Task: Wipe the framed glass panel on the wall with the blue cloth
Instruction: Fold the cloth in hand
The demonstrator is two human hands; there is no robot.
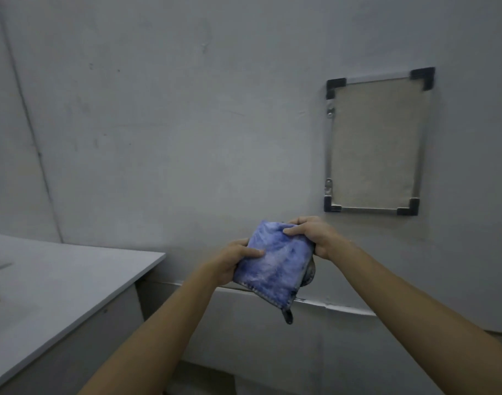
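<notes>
1. Blue cloth [272, 263]: folded to a rough square and held in the air in front of the wall [187, 109], low in the view and near centre. It is mottled blue and white. A dark stitched hem runs along its lower edge, and a small dark tab hangs from the lowest corner. A grey fold bulges out on its right side.
2. Left hand [232, 260]: grips the cloth's left edge. The thumb [255, 253] lies flat on the upper face; the fingers go under the cloth and are hidden.
3. Right hand [312, 235]: grips the cloth's top right corner. The thumb lies across the upper face and the fingers curl round behind.
4. Framed glass panel [375, 143]: fixed upright on the wall, above and to the right of both hands. It is well apart from the cloth and nothing touches it. The frame is thin and silver with a black cap at each corner. Two small metal brackets sit on its left edge, one high and one low. The pane looks dull and pale.
5. Table [58, 280]: pale grey top at lower left, set into the corner of the room, to the left of the left forearm.
6. A pale ledge runs along the wall behind and below the cloth.
</notes>
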